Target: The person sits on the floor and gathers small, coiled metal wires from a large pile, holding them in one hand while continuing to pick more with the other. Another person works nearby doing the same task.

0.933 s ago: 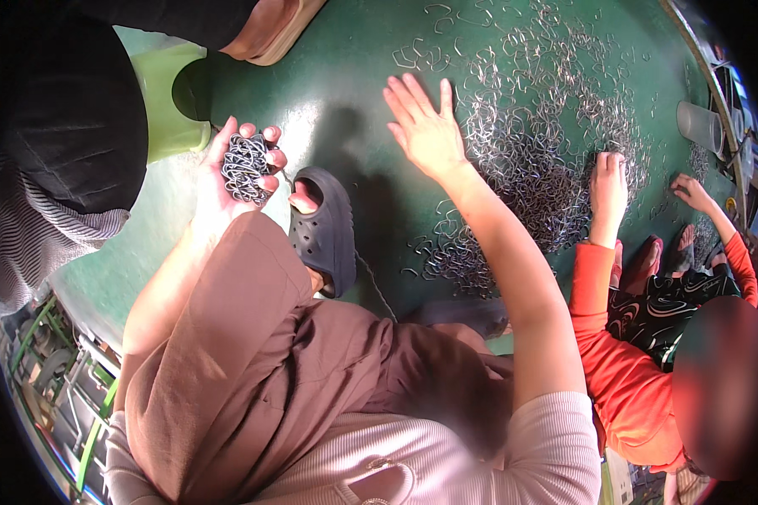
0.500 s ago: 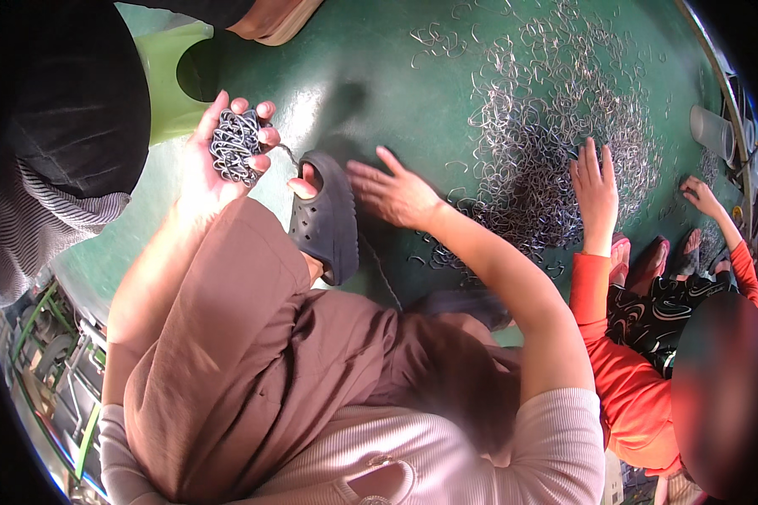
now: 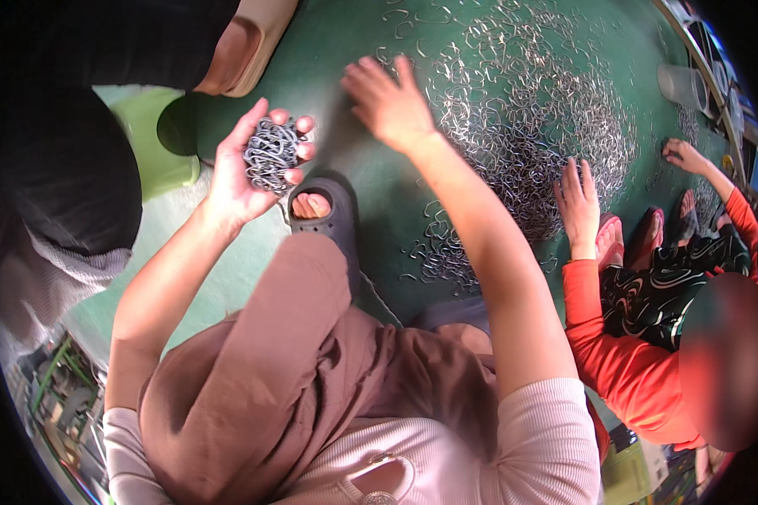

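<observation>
My left hand [image 3: 234, 187] is cupped around a clump of curved metal wire hooks [image 3: 270, 156], palm up and fingers curled at its edge. Over the green floor, my right hand [image 3: 392, 105] is stretched out flat with its fingers and thumb apart, holding nothing. It hovers or rests just left of a wide spread of loose wire hooks [image 3: 514, 126]; whether it touches the floor I cannot tell. A smaller patch of hooks [image 3: 446, 252] lies below the main heap, closer to me.
My foot in a dark clog [image 3: 338, 210] stands between my arms. At right a co-worker in an orange sleeve [image 3: 583, 295] has one hand [image 3: 578, 206] at the heap's edge. A green plastic stool [image 3: 173, 160] and a person's dark-clothed leg are at left. A clear tub [image 3: 680, 88] stands far right.
My right hand has swung away from beside the clog to farther out, near the scattered hooks. My left hand has shifted slightly right and nearer, still holding its clump. The head view has moved a little.
</observation>
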Demonstrator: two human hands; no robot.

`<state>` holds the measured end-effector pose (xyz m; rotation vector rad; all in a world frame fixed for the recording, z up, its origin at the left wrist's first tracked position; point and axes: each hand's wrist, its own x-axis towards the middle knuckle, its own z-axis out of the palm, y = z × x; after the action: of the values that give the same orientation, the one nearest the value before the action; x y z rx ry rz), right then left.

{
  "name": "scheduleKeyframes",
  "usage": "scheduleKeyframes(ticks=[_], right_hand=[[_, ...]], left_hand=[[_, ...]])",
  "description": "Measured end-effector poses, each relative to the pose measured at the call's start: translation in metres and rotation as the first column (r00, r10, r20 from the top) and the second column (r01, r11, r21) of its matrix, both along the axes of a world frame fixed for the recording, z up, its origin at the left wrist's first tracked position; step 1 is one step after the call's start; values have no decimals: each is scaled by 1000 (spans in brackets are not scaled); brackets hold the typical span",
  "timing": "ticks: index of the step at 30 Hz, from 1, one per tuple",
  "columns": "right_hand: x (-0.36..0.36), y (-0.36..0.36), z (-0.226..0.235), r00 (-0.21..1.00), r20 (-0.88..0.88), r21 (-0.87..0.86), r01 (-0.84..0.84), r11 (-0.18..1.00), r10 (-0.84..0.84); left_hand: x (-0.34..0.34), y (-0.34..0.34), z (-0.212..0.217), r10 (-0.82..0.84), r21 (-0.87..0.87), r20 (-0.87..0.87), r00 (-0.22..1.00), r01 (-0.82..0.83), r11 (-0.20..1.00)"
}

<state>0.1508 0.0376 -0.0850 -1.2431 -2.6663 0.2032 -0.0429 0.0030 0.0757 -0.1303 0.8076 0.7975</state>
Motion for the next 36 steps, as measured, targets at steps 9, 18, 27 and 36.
scheduleKeyframes(ticks=[9,18,27,36], right_hand=[[117,-48,16,994,-16,-210,100,972,-106],[177,-22,-9,906,18,-66,422,904,-422],[179,-31,-6,694,-120,62,719,693,-710],[101,-31,4,812,-260,-191,487,852,-522]], left_hand=[[27,46,-26,-289,-63,-53,956,286,956],[21,72,-48,-285,4,45,957,285,958],[18,78,-48,-224,-2,-5,975,224,975],[32,81,-43,-222,13,2,975,222,975]])
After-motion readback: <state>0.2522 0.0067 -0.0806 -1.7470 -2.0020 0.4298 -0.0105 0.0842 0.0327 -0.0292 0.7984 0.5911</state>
